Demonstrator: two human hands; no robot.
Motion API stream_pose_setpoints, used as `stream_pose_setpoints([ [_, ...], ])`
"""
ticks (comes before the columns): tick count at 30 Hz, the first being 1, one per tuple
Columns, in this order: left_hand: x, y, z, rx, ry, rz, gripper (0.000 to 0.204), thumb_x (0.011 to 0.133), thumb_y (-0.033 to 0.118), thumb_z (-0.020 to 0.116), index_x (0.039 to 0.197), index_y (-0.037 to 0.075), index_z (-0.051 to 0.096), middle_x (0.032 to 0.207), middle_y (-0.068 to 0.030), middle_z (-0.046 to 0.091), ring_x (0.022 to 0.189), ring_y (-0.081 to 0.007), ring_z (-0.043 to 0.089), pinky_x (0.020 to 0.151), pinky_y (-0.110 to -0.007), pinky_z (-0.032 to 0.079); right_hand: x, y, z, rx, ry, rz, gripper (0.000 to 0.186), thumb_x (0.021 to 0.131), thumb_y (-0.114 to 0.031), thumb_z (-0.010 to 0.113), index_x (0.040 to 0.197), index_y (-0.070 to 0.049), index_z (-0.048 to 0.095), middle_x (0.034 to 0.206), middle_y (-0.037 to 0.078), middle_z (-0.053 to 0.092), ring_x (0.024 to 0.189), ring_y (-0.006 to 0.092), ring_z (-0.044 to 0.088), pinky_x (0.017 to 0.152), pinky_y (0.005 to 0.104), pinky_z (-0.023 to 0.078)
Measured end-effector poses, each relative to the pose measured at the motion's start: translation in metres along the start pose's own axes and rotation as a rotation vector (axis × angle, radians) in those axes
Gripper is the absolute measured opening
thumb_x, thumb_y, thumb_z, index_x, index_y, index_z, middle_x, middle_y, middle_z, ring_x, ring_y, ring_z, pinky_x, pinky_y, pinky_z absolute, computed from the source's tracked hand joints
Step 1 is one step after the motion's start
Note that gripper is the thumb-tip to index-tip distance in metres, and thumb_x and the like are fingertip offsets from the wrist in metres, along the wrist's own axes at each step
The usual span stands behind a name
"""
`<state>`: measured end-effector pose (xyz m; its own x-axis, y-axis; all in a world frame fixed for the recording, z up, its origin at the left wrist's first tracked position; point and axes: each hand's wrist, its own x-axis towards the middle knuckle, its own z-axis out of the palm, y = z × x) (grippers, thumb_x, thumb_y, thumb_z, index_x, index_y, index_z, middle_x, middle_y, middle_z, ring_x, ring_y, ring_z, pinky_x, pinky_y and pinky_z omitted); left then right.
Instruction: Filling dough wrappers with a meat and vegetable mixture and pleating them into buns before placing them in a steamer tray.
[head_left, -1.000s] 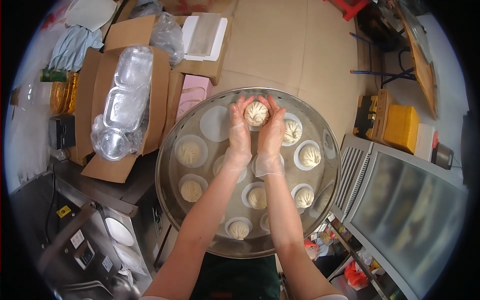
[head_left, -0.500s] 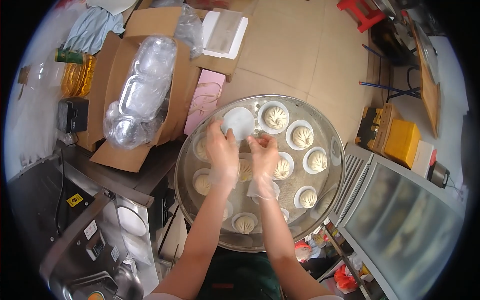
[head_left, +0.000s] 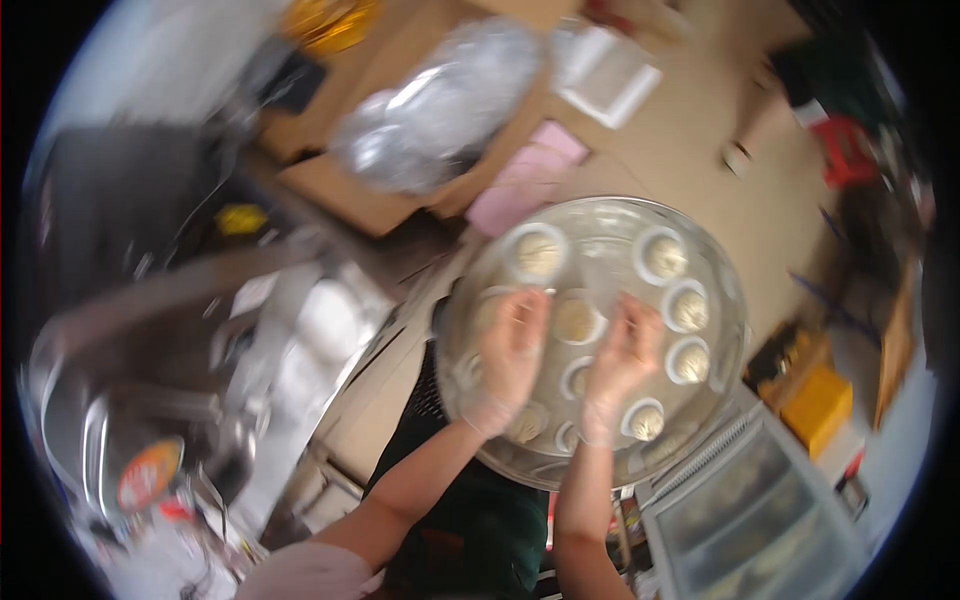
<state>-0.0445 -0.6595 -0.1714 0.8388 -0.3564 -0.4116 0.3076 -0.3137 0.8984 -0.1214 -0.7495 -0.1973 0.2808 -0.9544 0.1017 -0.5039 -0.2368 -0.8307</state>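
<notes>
Hovering over the round steamer tray, the left hand and right hand flank one centre bun; blur hides whether the fingers grip it. Buns ring the far and right rim. A cardboard box lies beyond the tray's left edge.

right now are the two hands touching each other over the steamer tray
Apart. The head view shows the left hand and right hand over the round metal tray, with a bun visible between them.

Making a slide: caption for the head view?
Gloved hands, left and right, over buns on a round tray.
</notes>
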Motion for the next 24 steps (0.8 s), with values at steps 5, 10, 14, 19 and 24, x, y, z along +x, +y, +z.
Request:
stream_pose_setpoints([
  [5, -0.087, -0.023, -0.065, 0.096, 0.063, 0.209, 0.014, 0.094, 0.006, 0.066, 0.107, 0.003, 0.062, 0.093, -0.0118, 0.065, 0.074, -0.0163, 0.063, 0.067, -0.028, 0.051, -0.020, -0.092, -0.021, 0.023, -0.145, -0.295, 0.026, 0.084, 0.012, 0.060, 0.105, 0.001, 0.069, 0.101, 0.012, 0.065, 0.091, 0.0246, 0.064, 0.079, 0.0333, 0.053],
  [10, -0.140, -0.039, -0.120, 0.045, 0.258, 0.218, 0.017, 0.092, -0.004, 0.060, 0.108, 0.002, 0.061, 0.100, -0.0115, 0.065, 0.076, -0.0148, 0.061, 0.070, -0.027, 0.051, -0.065, -0.141, 0.017, 0.156, -0.340, -0.961, 0.035, 0.073, 0.005, 0.065, 0.106, -0.005, 0.071, 0.113, 0.012, 0.067, 0.106, 0.0298, 0.065, 0.087, 0.0446, 0.053],
  [14, -0.155, -0.043, -0.153, 0.033, 0.397, 0.273, 0.018, 0.097, -0.009, 0.049, 0.107, 0.002, 0.059, 0.107, -0.0111, 0.062, 0.084, -0.0140, 0.057, 0.077, -0.027, 0.049, -0.082, -0.116, 0.069, 0.064, -0.467, -1.204, 0.023, 0.076, -0.005, 0.069, 0.098, -0.003, 0.070, 0.119, 0.007, 0.066, 0.114, 0.0310, 0.062, 0.091, 0.0451, 0.052],
  [19, -0.156, -0.049, -0.183, 0.013, 0.458, 0.240, 0.016, 0.098, -0.006, 0.050, 0.106, 0.003, 0.059, 0.107, -0.0102, 0.062, 0.085, -0.0145, 0.058, 0.078, -0.027, 0.049, -0.094, -0.128, 0.092, 0.009, -0.502, -1.228, 0.028, 0.074, -0.008, 0.067, 0.102, -0.004, 0.069, 0.125, 0.007, 0.062, 0.119, 0.0319, 0.057, 0.093, 0.0465, 0.049],
  [24, -0.145, -0.043, -0.196, 0.057, 0.416, 0.317, 0.017, 0.097, -0.008, 0.052, 0.107, 0.004, 0.059, 0.106, -0.0115, 0.061, 0.086, -0.0153, 0.058, 0.078, -0.027, 0.049, -0.105, -0.132, 0.109, 0.044, -0.547, -1.207, 0.033, 0.074, -0.005, 0.065, 0.107, -0.004, 0.068, 0.124, 0.009, 0.062, 0.118, 0.0323, 0.057, 0.092, 0.0450, 0.048],
])
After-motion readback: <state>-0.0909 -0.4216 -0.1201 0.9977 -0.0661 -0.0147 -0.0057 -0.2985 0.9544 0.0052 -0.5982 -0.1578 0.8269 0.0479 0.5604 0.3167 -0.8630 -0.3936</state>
